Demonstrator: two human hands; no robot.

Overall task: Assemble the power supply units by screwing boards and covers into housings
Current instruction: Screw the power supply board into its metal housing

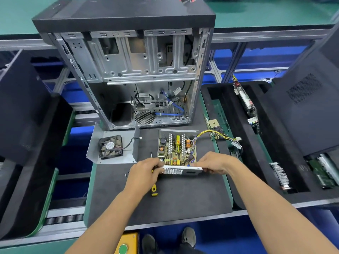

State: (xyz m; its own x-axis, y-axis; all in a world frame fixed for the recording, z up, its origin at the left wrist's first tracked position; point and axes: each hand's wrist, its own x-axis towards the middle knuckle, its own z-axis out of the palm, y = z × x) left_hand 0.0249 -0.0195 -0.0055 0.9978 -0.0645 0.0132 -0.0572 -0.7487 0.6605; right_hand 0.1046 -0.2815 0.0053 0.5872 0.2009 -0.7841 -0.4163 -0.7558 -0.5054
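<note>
Both hands, left hand [146, 172] and right hand [213, 163], seemingly pinch the housing [180, 170] wall.

left hand [145, 173] + right hand [213, 163] grip housing [180, 169] | board [176, 150] inside | screwdriver [154, 189], probably, beneath

Dark grey foam mat [183, 197] carries the work. On it: open computer case [128, 70] standing upright at the far edge; metal cover with fan [111, 147] at left; open power supply housing [177, 151] at centre; yellow-handled screwdriver [154, 190] nearer; small loose screw [125, 174] just left of it.
</note>
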